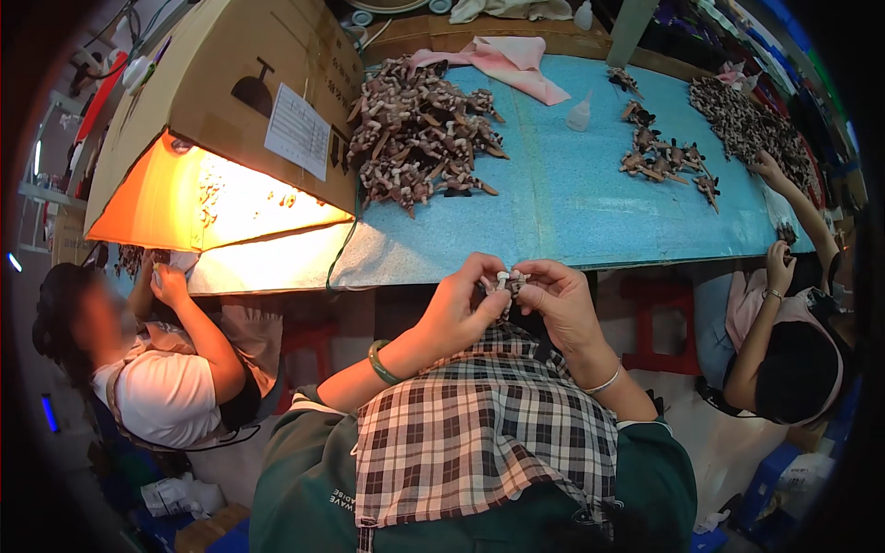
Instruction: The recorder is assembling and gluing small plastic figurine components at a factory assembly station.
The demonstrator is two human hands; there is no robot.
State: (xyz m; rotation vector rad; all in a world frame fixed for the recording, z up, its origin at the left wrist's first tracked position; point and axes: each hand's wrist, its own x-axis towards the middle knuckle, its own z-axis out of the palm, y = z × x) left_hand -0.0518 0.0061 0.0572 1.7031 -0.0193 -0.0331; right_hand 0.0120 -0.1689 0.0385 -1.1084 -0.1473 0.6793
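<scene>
Just in front of the table's near edge, my left hand [458,304] and my right hand [564,306] come together over my lap. Between their fingertips is a small brown-and-white figurine [503,281], pinched from both sides and partly hidden by the fingers. Its finer details are too small to make out. Beyond my hands, a large heap of similar brown and whitish figurines [415,138] lies on the blue table [544,203]. A looser group of them [659,158] lies farther right.
An open cardboard box [221,83], brightly lit inside, stands at the left. A pink cloth [516,66] and a small white squeeze bottle [579,114] lie toward the back. Another figurine pile [751,124] is at far right. Co-workers sit on both sides; red stools [664,323] stand below.
</scene>
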